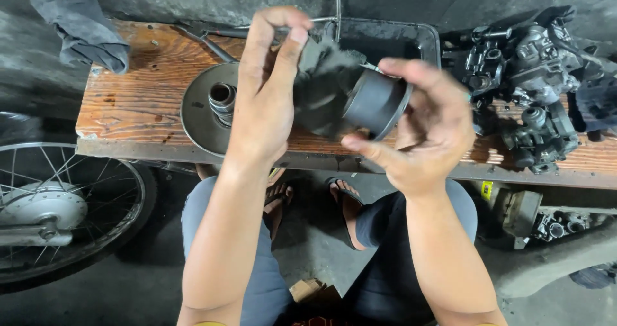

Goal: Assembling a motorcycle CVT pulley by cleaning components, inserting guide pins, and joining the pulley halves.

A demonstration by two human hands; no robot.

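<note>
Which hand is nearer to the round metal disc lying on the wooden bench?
Left. The left hand hovers right over the metal disc's right edge, pinching a dark rag; the right hand is farther right, holding a grey cylinder.

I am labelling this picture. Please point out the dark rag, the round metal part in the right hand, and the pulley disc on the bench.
dark rag [321, 85], head view, its crumpled middle.
round metal part [376, 101], head view, its outer wall.
pulley disc [199, 117], head view, its flat face left of the hub.
</note>
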